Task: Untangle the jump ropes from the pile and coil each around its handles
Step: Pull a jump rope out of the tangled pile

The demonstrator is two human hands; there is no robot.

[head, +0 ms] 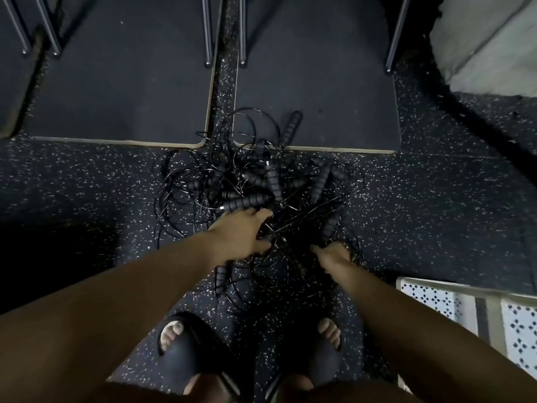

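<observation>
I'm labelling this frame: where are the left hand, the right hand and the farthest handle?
left hand [241, 235], head view, back of hand.
right hand [334, 255], head view, back of hand.
farthest handle [289, 127], head view, middle of grip.

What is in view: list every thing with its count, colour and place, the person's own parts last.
jump-rope pile: one tangle, black, floor centre; rope count unclear
far handle: one, black, on the right board
boards: two, dark, pale-edged, top
metal legs: several, dark, top edge
floor: dark, white-flecked
patterned panel: one, white, bottom right
slides: two, dark, on the feet
left hand: one, fingers spread, touching the pile
right hand: one, at the pile's near edge, fingers hidden among cords
</observation>
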